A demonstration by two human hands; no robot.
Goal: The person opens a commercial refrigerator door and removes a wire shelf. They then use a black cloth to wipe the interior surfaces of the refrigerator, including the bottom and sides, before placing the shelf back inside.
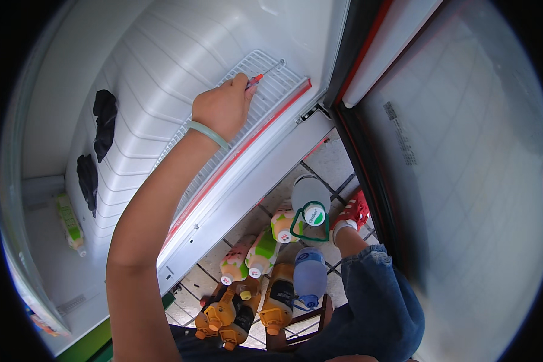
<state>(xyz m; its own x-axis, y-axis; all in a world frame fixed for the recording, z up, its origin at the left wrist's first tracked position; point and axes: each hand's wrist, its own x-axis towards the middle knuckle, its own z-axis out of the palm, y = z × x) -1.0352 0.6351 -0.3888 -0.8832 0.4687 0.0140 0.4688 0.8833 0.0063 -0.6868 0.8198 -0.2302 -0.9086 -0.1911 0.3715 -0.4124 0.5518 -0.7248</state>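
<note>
My left hand (221, 106), with a pale green bangle (208, 133) at its wrist, grips the red and clear handle of a screwdriver (254, 81). The thin metal shaft points up and right, its tip at a small round fitting (283, 62) near the far end of a white wire shelf (271, 92). Under the hand, this shelf lies inside an open display refrigerator, a red strip (253, 140) along its front edge. My right hand is out of view. A sliver of skin shows at the bottom edge; which body part it is, I cannot tell.
The glass door (470, 149) stands open at right. Crowding the tiled floor are a large clear bottle (310, 194), a blue-capped water jug (310, 271) and several drink bottles (278, 294). Two black crumpled pieces (105, 124) cling to the inner wall; a bottle (71, 225) lies inside, lower left.
</note>
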